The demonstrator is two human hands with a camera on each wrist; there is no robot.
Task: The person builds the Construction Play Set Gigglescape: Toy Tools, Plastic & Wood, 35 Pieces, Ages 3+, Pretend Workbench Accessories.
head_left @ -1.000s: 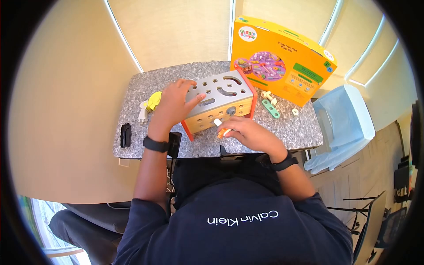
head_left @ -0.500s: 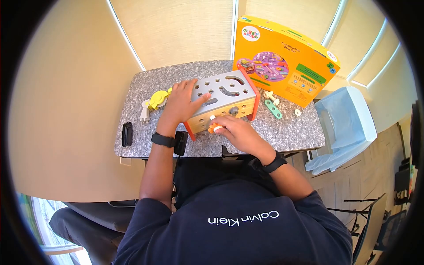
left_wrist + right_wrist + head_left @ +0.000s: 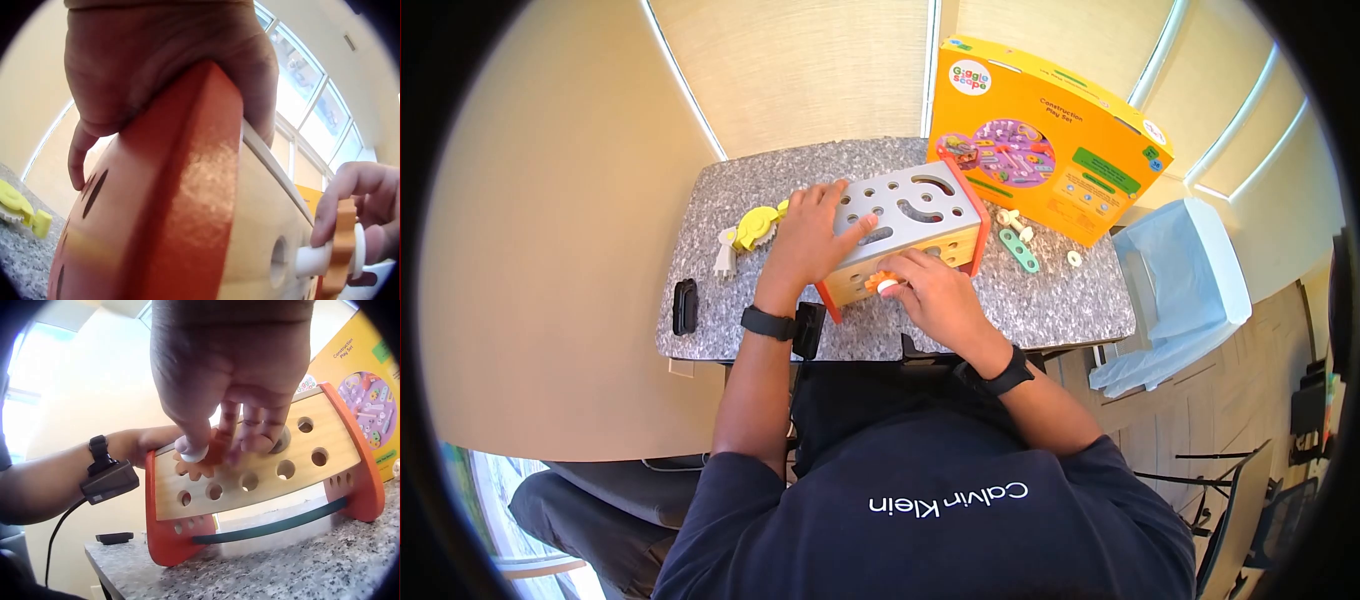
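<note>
A wooden toy bench [image 3: 910, 205] with a grey holed top and red end panels stands on the granite table. My left hand [image 3: 808, 235] grips its left end, palm over the red panel [image 3: 206, 187]. My right hand [image 3: 943, 300] pinches a white bolt that carries an orange gear [image 3: 876, 283] at the front wooden side. In the left wrist view the bolt's white shaft [image 3: 310, 261] points at a round hole, its tip at or just outside the rim. The right wrist view shows the gear [image 3: 199, 464] against the upper left of that side.
Behind at the right stands an orange box [image 3: 1050, 130]. Near it lie a green strip [image 3: 1019, 250], a pale ring [image 3: 1074, 258] and cream pieces. To the left are a yellow toy saw [image 3: 756, 228] and a black object [image 3: 685, 307]. A lined bin [image 3: 1185, 290] stands beyond the table.
My right hand has moved left and slightly up, bringing the bolt and orange gear against the bench's front side. My left hand has shifted slightly right and still holds the bench.
</note>
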